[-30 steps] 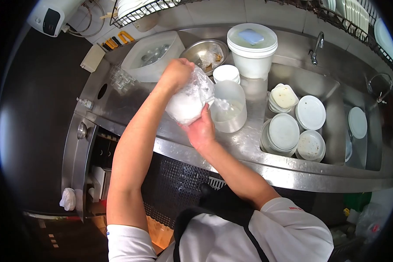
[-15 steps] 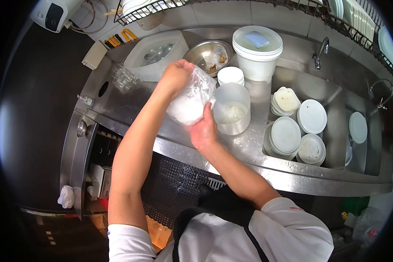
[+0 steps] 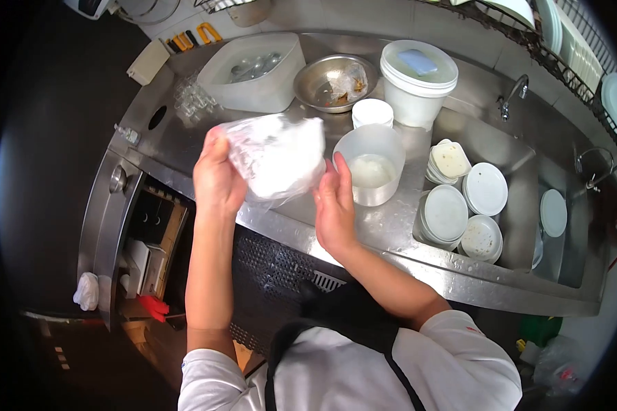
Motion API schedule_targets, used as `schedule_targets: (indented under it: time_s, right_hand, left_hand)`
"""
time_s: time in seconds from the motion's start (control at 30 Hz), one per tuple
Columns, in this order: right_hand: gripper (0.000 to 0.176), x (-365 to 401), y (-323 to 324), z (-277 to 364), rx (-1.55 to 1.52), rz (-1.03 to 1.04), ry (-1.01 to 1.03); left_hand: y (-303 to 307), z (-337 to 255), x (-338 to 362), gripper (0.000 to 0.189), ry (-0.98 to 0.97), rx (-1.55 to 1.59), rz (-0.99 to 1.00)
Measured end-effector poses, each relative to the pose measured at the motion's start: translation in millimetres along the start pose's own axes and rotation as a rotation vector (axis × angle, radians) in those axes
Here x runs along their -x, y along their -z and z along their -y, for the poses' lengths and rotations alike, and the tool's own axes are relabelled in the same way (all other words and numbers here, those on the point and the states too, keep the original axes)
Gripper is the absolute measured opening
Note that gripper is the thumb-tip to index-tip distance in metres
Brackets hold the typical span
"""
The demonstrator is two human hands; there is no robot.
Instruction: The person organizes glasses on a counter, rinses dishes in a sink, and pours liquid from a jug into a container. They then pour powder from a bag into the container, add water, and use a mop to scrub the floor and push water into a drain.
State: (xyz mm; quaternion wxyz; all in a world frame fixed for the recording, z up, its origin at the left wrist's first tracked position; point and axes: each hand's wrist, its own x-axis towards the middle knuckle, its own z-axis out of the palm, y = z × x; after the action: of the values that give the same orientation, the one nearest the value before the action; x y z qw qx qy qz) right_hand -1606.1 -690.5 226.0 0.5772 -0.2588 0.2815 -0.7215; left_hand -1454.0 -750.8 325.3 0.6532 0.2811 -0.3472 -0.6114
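Observation:
My left hand (image 3: 216,175) is closed on the left edge of a clear plastic bag (image 3: 277,156) filled with white powder, raised over the counter's front edge. At the bag's right side is my right hand (image 3: 336,212), its fingers stretched out and its fingertips right by the plastic. Just beyond those fingertips stands a translucent round tub (image 3: 371,194) with whitish contents low inside. Behind the tub is a small white lidded container (image 3: 373,111).
A metal bowl (image 3: 310,85) with a crumpled plastic bag, a translucent bin (image 3: 247,96) and a white bucket (image 3: 415,99) stand at the back. Stacked white-lidded containers (image 3: 447,211) fill the sink at right. A wire rack (image 3: 528,48) hangs above.
The bag has moved left and tilted flatter, away from the tub. My left hand has shifted left and lower, and my right hand has loosened from the bag's lower side.

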Motion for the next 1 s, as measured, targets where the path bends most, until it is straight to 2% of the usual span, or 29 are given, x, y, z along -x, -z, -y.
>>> schedule_targets:
  time_s: [0.07, 0.2, 0.27, 0.33, 0.4, 0.43, 0.47, 0.53, 0.6, 0.67, 0.7, 0.73, 0.77, 0.8, 0.87, 0.93, 0.97, 1.0]
  right_hand:
    - [0.054, 16.0, 2.5, -9.0, 0.134, 0.061, -0.028]
    - [0.049, 41.6, 12.1, -43.5, 0.329, 0.184, -0.137]
    - [0.045, 49.0, 14.9, -59.2, 0.432, 0.265, -0.176]
    - [0.04, 52.2, 18.6, -79.7, 0.545, 0.297, -0.088]
    - [0.04, 45.6, 31.3, -95.7, 0.783, 0.386, 0.116]
    - [0.041, 45.6, 34.6, -96.0, 0.928, 0.385, 0.137]
    - [0.044, 40.8, 40.9, -100.3, 1.024, 0.466, 0.269]
    - [0.048, 42.1, 52.3, -109.1, 1.236, 0.54, 0.347]
    - [0.057, 42.2, 65.1, -120.6, 1.452, 0.668, 0.406]
    - [0.066, 46.1, 65.0, -127.9, 1.692, 0.789, 0.383]
    - [0.069, 43.7, 68.8, -132.6, 1.633, 0.698, 0.311]
    - [0.073, 43.6, 54.8, -133.2, 1.73, 0.708, 0.317]
    - [0.074, 44.7, 50.4, -136.9, 1.796, 0.696, 0.326]
    - [0.076, 46.3, 49.0, -139.3, 1.869, 0.683, 0.336]
    - [0.079, 46.8, 51.1, -140.9, 1.957, 0.654, 0.353]
    - [0.078, 48.8, 50.5, -142.5, 2.008, 0.657, 0.356]
    - [0.078, 49.4, 53.6, -141.4, 2.015, 0.645, 0.365]
    - [0.078, 49.8, 57.0, -142.2, 2.017, 0.63, 0.381]
  left_hand:
    - [28.3, -11.8, 19.1, 0.021, -0.105, 0.086, -0.17]
    - [95.9, -38.3, 64.8, 0.012, -0.355, 0.106, -0.213]
    - [130.9, -47.1, 87.8, 0.009, -0.525, -0.042, -0.444]
    - [172.7, -43.2, 111.3, 0.008, -0.645, -0.299, -0.665]
    - [206.7, -31.5, 133.6, 0.013, -0.643, -0.497, -0.826]
    - [241.2, -19.2, 147.6, 0.019, -0.581, -0.687, -0.921]
    - [257.6, -8.1, 158.3, 0.023, -0.552, -0.686, -0.986]
    - [333.9, 29.9, 187.2, 0.026, -0.507, -0.694, -1.084]
    - [381.2, 60.2, 210.1, 0.026, -0.356, -0.712, -1.205]
    - [425.9, 104.1, 224.0, 0.026, -0.221, -0.611, -1.242]
    - [441.9, 126.2, 222.8, 0.027, -0.152, -0.592, -1.242]
    - [463.4, 159.3, 222.1, 0.027, -0.11, -0.496, -1.195]
    - [466.2, 175.2, 216.5, 0.027, -0.055, -0.504, -1.199]
    - [484.5, 208.1, 214.7, 0.023, 0.082, -0.485, -1.175]
    - [488.4, 249.7, 198.2, 0.024, 0.232, -0.792, -1.141]
    - [482.2, 283.4, 177.6, 0.023, 0.39, -0.915, -1.093]
    - [479.6, 299.6, 167.4, 0.024, 0.452, -0.866, -1.083]
    - [476.4, 316.2, 158.2, 0.022, 0.406, -0.82, -1.084]
